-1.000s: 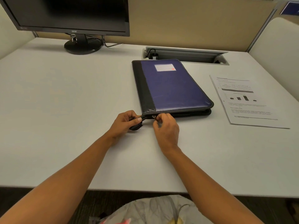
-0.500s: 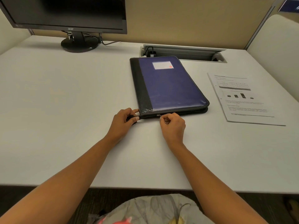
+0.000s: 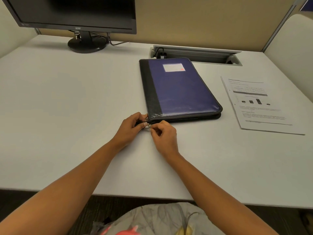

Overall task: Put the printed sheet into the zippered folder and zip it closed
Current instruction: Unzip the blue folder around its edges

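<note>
A blue zippered folder [image 3: 179, 89] with a black spine strip and a white label lies flat on the white desk [image 3: 67, 116]. Its near edge shows a gap on the right side. My left hand [image 3: 130, 127] grips the folder's near left corner. My right hand [image 3: 163, 135] pinches the small metal zipper pull [image 3: 149, 125] right beside that corner, the two hands almost touching. The printed sheet [image 3: 257, 102], with a table and a bar chart on it, lies flat on the desk to the right of the folder, apart from it.
A black monitor [image 3: 76, 14] on a round stand sits at the back left with a cable trailing right. A grey cable tray [image 3: 199, 54] is recessed in the desk behind the folder. Partition walls close the back and right sides.
My right hand has slid left along the folder's near edge with the zipper pull, ending next to my left hand at the corner. The folder and sheet stay in place.
</note>
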Demonstrator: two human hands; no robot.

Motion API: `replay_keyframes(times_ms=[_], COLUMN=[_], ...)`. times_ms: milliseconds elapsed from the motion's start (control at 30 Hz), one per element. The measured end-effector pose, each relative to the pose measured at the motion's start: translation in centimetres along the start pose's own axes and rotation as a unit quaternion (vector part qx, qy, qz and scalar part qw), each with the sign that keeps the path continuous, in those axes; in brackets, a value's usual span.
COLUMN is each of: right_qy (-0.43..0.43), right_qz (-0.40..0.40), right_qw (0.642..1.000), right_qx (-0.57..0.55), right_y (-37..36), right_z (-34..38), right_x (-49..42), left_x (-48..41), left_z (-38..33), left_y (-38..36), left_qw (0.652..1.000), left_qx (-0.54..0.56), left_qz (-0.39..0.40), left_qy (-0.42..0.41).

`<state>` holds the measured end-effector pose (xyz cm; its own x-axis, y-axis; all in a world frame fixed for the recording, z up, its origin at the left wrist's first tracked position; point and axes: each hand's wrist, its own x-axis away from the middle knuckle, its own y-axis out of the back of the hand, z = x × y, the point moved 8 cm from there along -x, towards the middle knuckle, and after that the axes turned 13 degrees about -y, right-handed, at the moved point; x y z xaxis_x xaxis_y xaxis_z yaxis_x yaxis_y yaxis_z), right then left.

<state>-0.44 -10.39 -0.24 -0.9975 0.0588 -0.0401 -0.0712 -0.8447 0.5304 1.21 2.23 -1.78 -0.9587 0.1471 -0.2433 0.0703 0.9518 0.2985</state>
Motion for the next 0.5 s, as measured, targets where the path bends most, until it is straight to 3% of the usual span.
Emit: replay_keyframes(times_ms=[167,500], right_qy=[0.005,0.012], right_qz=[0.006,0.050], right_qw=[1.000,0.999], right_qx=[-0.013,-0.015], right_y=[-0.10,-0.84], right_z=[-0.01,-0.11], right_x=[-0.04,-0.24], left_x=[-0.01,0.09], left_z=[0.15,0.46], left_y=[-0.18,0.36], left_qw=[0.997,0.998], left_qx=[0.079,0.040], left_qz=[0.000,-0.025], left_qy=[0.028,0.045])
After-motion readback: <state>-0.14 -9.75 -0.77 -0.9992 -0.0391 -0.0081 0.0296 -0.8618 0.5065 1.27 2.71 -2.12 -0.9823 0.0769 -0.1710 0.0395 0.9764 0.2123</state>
